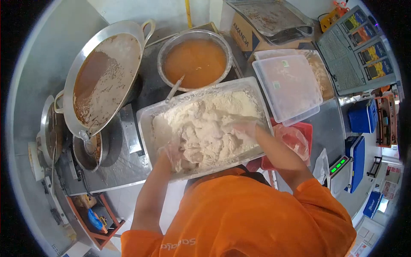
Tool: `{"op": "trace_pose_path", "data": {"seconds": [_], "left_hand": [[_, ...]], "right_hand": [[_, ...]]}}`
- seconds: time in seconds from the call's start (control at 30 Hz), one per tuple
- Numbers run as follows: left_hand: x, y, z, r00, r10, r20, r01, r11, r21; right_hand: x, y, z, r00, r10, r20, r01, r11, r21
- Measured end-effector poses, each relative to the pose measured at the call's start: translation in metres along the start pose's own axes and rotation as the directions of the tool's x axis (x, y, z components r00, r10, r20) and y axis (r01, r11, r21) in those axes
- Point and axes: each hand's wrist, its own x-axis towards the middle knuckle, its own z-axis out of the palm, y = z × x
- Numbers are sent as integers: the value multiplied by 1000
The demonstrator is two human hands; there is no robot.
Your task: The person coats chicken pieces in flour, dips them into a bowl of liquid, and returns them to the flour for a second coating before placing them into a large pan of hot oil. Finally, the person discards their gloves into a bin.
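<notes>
Shirt, left hand, right hand crowd tub's rim.

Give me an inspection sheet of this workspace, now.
Surface: steel counter, crowded.
Job's things: clear tub of flour and coated pieces.
Clutter: bowl of orange liquid; tilted wok with brown liquid; lidded containers; red tray.
Hands: left hand and right hand, clear-gloved, both in the flour.
Cables: nothing seen.
Surroundings: scale, cardboard box, blue boxes.
</notes>
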Motion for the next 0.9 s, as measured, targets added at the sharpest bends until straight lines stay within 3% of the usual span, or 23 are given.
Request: {"op": "trace_pose_path", "data": {"seconds": [0.17, 0.27, 0.33, 0.37, 0.4, 0.43, 0.47, 0.5, 0.53, 0.57, 0.63, 0.73, 0.87, 0.9], "left_hand": [[7, 6, 54, 999, -38, 23, 39, 998, -52], [11, 6, 58, 985, -134, -113, 119, 984, -133], [42, -12, 20, 972, 9, -236, 19, 993, 118], [52, -15, 4, 971, 16, -239, 13, 993, 117], [62, -17, -13, 964, 83, -254, -66, 995, 72], [72, -18, -30, 952, 149, -268, -147, 989, 27], [81, -18, -43, 935, 213, -284, -228, 973, -21], [89, -19, -53, 913, 273, -303, -307, 949, -68], [92, -21, -58, 888, 324, -326, -376, 920, -112], [84, -13, -50, 890, 320, -324, -374, 920, -117], [58, 12, -21, 961, 97, -258, -140, 978, -154], [77, 19, -25, 957, 122, -264, -128, 992, -5], [92, 9, -47, 939, 176, -295, -88, 954, 288], [98, 13, -49, 936, 199, -292, -84, 927, 365]], "right_hand": [[1, -69, 42, 996, 88, -5, -87, 988, 124], [5, -90, 61, 992, 122, 29, -126, 975, 181], [9, -96, 74, 921, 127, -367, -95, 990, 103], [20, -82, 65, 924, 121, -364, -90, 991, 99], [37, -53, 44, 988, -46, -148, 65, 989, 131], [46, -39, 26, 972, -223, 67, 207, 959, 192], [35, -52, 12, 972, -225, 69, 209, 961, 183], [13, -77, -2, 999, -6, -32, 4, 999, -52], [1, -91, -7, 965, 189, -181, -231, 940, -251], [5, -89, -9, 964, 193, -183, -236, 938, -254], [21, -73, -8, 999, 1, -38, 8, 973, 232], [59, -40, 19, 989, -33, -146, 74, 955, 288], [72, -62, 17, 986, -169, -1, 168, 980, 108], [67, -59, 4, 967, -253, 33, 255, 959, -122]]}}
